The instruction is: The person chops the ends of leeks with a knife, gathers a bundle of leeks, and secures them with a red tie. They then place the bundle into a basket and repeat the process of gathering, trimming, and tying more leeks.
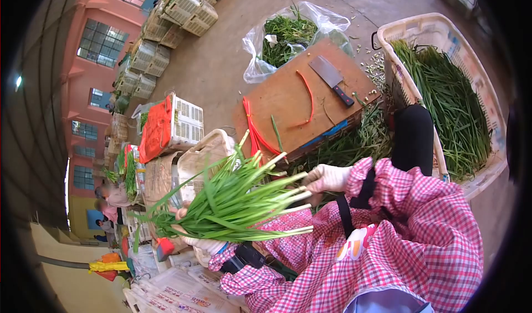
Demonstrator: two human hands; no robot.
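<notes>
A loose bunch of long leafy stalks with pale stem ends, looking like green garlic (233, 202), lies across my left forearm side. My left hand (185, 230) is wrapped round its leafy part, partly hidden by leaves. In a pale glove, my right hand (328, 179) pinches at the stem ends. Beyond the bunch stands a brown board (282, 102). On it rest a cleaver (331, 80) with a black handle, red ties (252, 124) and a single red strip (309, 99).
To the right, a white crate (432, 22) holds more long greens (449, 108). A clear plastic bag (255, 52) of leaves sits behind the board. Trimmings (354, 141) lie beside the board. Stacked crates (188, 116) stand at left, with people (113, 199) farther off.
</notes>
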